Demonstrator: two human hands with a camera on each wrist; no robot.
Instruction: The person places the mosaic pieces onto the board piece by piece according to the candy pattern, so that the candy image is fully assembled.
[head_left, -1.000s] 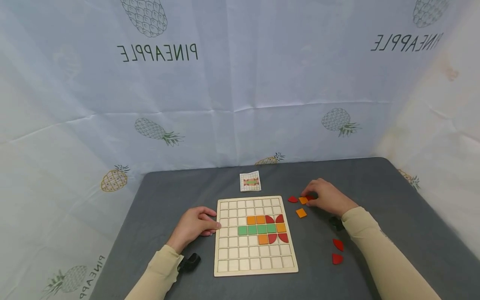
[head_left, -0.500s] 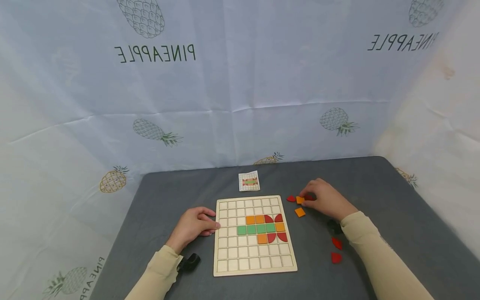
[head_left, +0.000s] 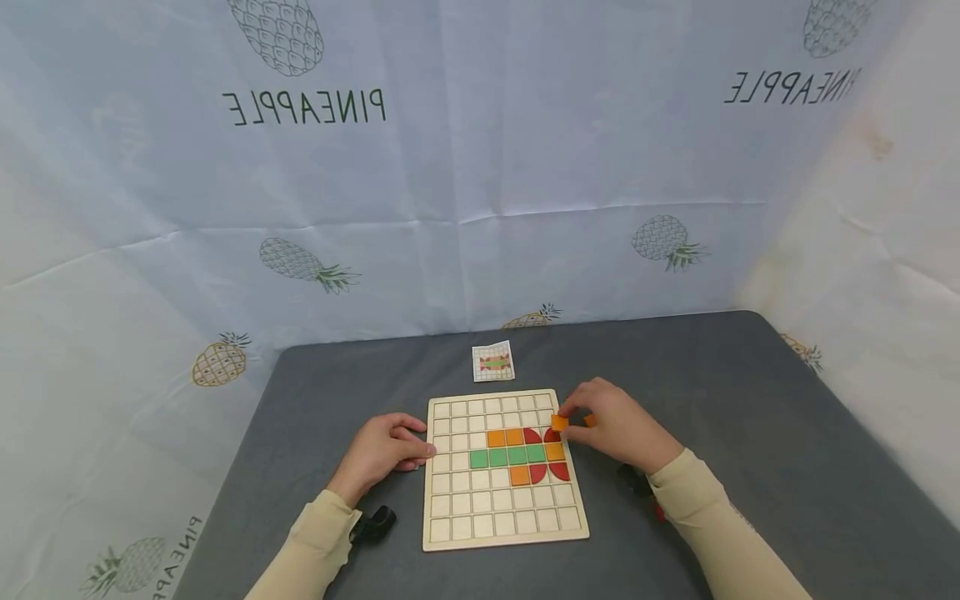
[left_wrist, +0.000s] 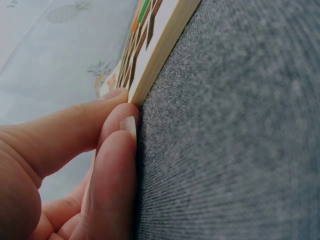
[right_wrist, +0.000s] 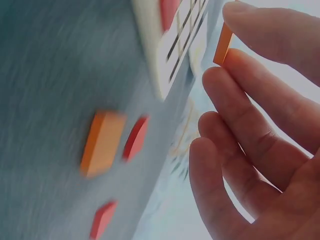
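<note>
A light wooden grid board (head_left: 504, 527) lies on the grey table, bearing green and orange square tiles and red quarter-round tiles. At its left edge, my left hand (head_left: 378, 454) pinches the rim (left_wrist: 160, 62) between thumb and fingers. My right hand (head_left: 618, 425) is at the board's right edge and pinches an orange square tile (head_left: 558, 422) between thumb and index finger, the other fingers loosely bent. In the right wrist view, that tile (right_wrist: 223, 46) is held edge-on, above the table. Another orange tile (right_wrist: 102, 142) lies loose below, partly behind my hand in the head view.
A small pattern card (head_left: 493, 362) lies behind the board. Two red pieces, one nearer (right_wrist: 135, 137) and one lower (right_wrist: 103, 220), lie by the loose orange tile in the right wrist view. A red bit (head_left: 658, 510) shows beside my right sleeve.
My right hand has taken up an orange tile from the loose pieces at the right and carried it left to the board's right edge. My left hand has stayed at the board's rim.
</note>
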